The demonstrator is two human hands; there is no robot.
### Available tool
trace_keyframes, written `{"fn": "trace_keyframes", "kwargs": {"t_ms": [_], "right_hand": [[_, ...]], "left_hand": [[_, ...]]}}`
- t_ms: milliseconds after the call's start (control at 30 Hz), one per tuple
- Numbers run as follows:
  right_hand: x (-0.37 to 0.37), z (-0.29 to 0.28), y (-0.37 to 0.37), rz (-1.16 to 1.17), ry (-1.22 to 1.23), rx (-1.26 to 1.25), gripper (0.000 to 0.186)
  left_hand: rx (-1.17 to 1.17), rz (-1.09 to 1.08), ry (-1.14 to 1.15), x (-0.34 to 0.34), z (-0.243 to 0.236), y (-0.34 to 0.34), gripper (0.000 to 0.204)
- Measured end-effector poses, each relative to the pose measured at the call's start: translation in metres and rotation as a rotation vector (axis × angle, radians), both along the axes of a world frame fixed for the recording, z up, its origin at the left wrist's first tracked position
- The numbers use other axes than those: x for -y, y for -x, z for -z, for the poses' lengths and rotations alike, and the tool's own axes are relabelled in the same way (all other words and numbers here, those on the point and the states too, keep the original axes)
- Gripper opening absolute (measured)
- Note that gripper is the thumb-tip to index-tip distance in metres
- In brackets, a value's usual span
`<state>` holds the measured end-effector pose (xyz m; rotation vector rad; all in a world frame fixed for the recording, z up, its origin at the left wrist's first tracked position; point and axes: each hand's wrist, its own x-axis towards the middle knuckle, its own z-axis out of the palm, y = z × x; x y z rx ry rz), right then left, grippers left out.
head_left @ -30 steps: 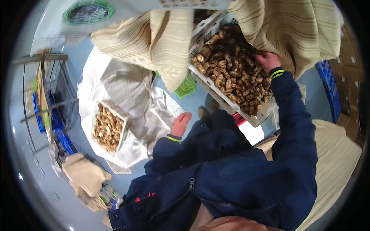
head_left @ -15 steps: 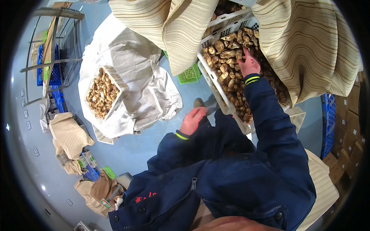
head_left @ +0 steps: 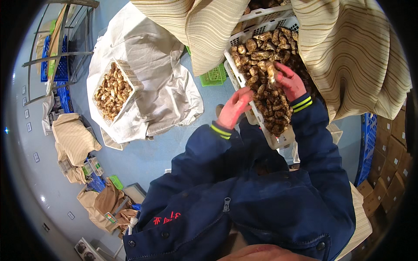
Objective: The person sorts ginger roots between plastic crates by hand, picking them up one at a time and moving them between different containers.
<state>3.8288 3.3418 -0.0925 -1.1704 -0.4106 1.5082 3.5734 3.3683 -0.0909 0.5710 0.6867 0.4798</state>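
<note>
A worker's right hand pinches a pale mushroom over a mushroom-filled white crate; the left hand, at the right's eight o'clock, hovers half-open, empty. Farther out, at nine o'clock, a second crate sits on white cloth.

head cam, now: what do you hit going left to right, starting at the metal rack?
metal rack → small white crate → green basket → left hand → held mushroom → right hand → cardboard boxes

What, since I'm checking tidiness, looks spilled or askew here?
Nothing looks spilled: the mushrooms are in crates, bar one in the right hand. Slightly odd: the white cloth, left, lies rumpled, its edge hanging unevenly.
</note>
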Motion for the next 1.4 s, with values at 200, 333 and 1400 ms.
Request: {"fn": "trace_keyframes", "kwargs": {"t_ms": [200, 333, 1400], "right_hand": [[-0.008, -0.007, 0.010, -0.118, -0.034, 0.376, 0.041], [-0.014, 0.042, -0.106, 0.042, 0.184, 0.705, 0.043], [0.000, 0.030, -0.150, -0.015, 0.057, 0.428, 0.055]], "left_hand": [[0.241, -0.117, 0.261, -0.003, 0.009, -0.028, 0.056], [0.144, -0.093, 0.320, 0.000, 0.003, -0.023, 0.048], [0.141, 0.012, 0.344, 0.031, -0.007, -0.018, 0.046]]}}
